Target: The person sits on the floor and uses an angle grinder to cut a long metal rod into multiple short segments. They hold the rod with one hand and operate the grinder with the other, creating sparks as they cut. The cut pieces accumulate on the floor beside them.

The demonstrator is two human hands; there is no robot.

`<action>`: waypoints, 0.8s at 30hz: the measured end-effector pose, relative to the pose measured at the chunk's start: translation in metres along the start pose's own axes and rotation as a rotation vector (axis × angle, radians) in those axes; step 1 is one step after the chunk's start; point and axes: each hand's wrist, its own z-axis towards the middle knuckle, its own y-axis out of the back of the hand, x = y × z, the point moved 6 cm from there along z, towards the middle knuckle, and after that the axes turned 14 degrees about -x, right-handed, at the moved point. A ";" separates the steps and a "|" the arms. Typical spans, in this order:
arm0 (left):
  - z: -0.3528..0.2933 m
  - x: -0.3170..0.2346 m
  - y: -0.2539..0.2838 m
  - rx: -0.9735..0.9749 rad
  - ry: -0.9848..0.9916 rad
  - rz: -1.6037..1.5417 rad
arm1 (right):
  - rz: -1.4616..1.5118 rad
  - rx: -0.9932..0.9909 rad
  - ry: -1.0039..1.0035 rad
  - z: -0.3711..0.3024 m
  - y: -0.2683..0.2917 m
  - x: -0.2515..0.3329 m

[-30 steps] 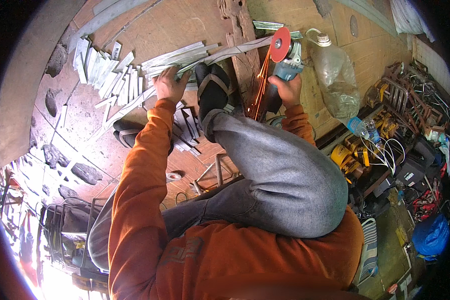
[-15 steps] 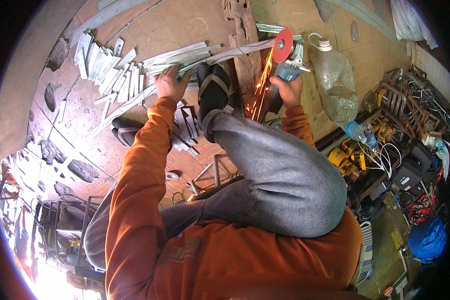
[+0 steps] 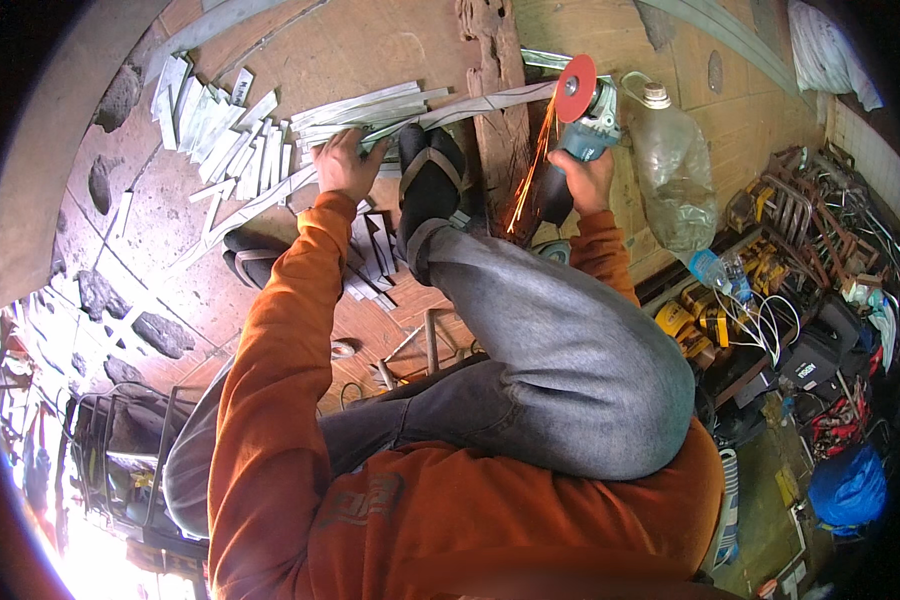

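Note:
My right hand (image 3: 588, 182) grips an angle grinder (image 3: 584, 143) with a red disc (image 3: 574, 90). The disc meets a long pale metal strip (image 3: 493, 101) over a rough wooden beam (image 3: 501, 150), and orange sparks stream down toward me. My left hand (image 3: 350, 166) is closed on the same strip further left, beside my sandalled foot (image 3: 432, 170), which presses near it. Its fingertips lie by a bundle of long strips (image 3: 360, 112). Left of that, several short cut strips (image 3: 210, 130) are heaped on the floor.
A large clear plastic bottle (image 3: 672, 170) stands right of the grinder. Yellow power tools (image 3: 682, 325), white cables (image 3: 767, 325) and a blue bag (image 3: 848, 482) crowd the right side. More short metal pieces (image 3: 372, 250) lie between my feet. Holes (image 3: 162, 335) break the tiled floor at left.
The grinder and my right hand sit slightly further right in view, as does much of the scene. The spark stream is narrower. My left hand stays on the strip.

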 end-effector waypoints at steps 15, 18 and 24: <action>-0.001 0.001 -0.001 -0.041 0.003 -0.035 | 0.033 0.080 0.028 -0.031 0.006 -0.011; -0.001 0.002 -0.002 -0.052 0.006 -0.048 | 0.039 0.079 0.043 -0.036 0.007 -0.011; 0.000 0.001 0.001 -0.099 -0.036 -0.048 | -0.062 0.054 -0.013 -0.016 0.004 0.002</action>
